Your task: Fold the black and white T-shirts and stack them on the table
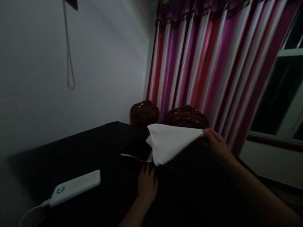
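My right hand [214,140] pinches one corner of a white sheet [172,140], a soft-looking cloth or tissue, and holds it up to the right above the black table. The sheet hangs folded, its lower tip near the tabletop. Close below it, my left hand [147,183] lies palm down on the table with fingers stretched and slightly apart. Just beyond those fingertips is a flat black item [137,149] with a thin white edge; its kind is too dark to tell. Whether the left fingertips touch it I cannot tell.
A white power bank [75,187] with a lit display and a plugged-in white cable [29,211] lies at the table's left. Two carved dark chairs [145,115] stand behind the black tabletop [94,145]. A striped curtain [201,63] and a beaded cord [68,60] hang further back.
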Available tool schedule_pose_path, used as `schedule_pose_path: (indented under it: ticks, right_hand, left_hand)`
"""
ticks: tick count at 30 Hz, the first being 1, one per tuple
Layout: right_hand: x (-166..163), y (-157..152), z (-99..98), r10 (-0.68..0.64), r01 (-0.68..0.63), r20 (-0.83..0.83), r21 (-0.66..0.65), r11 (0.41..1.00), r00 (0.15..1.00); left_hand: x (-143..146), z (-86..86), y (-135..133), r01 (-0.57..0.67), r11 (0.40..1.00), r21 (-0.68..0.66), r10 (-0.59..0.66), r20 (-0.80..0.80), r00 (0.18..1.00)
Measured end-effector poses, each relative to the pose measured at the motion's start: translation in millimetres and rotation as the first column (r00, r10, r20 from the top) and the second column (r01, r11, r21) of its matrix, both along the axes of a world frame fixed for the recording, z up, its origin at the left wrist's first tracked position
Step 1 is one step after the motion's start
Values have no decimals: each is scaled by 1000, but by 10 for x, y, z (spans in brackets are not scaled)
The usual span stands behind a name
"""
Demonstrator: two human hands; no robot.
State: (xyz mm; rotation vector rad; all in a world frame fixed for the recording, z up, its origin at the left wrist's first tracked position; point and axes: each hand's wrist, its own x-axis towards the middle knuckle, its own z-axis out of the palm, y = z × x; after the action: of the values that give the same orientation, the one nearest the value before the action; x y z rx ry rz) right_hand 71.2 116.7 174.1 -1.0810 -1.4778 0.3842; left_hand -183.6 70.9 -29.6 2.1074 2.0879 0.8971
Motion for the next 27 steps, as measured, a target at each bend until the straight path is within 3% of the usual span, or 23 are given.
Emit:
schedule_pose_path:
  ticks: [1,3,5,7,9,11,14,19,23,25,27]
  right_hand:
    - [348,-211,-118,-82,79,-52,-53,995,995]
    - [976,-628,-462,-129,133,32,-211,968,991]
    - [1463,-1025,-870,-86,144,179,-342,929,980]
    - [1786,-1382,-1229,-62,199,316,-423,884,947]
    - [1944,-1670,-1456,-93,299,424,-450,842,901]
    - [1942,-1873,-1532,-102,351,495,-442,826,863]
    - [1674,-2053,-1477,-2,270,544,-413,870,839]
    - [915,-2213,-1507,205,99,643,-404,910,738]
    - [565,-2208,-1624,247,69,749,-363,929,615]
    - [525,-2146,-1563,232,58,712,-357,932,663]
    - [527,-2052,-1410,181,37,621,-321,946,763]
  left_hand:
    - [-9,-1,11,-9,1000,-16,9,-27,1000]
    - [-20,30,9,5,999,-35,-7,-56,998]
    - [-11,96,-16,22,999,-39,-25,-57,998]
    - [41,171,-52,41,998,-50,-44,-63,997]
    - [158,230,-99,95,992,-77,-100,-73,992]
    - [337,261,-164,176,977,-120,-187,-84,979]
    - [633,266,-255,252,950,-185,-271,-84,959]
    - [847,261,-185,223,922,-316,-236,-3,972]
    - [856,312,-70,247,888,-389,-208,140,968]
    - [917,369,-101,329,876,-352,-248,257,934]
    - [1039,440,-210,422,868,-263,-312,372,874]
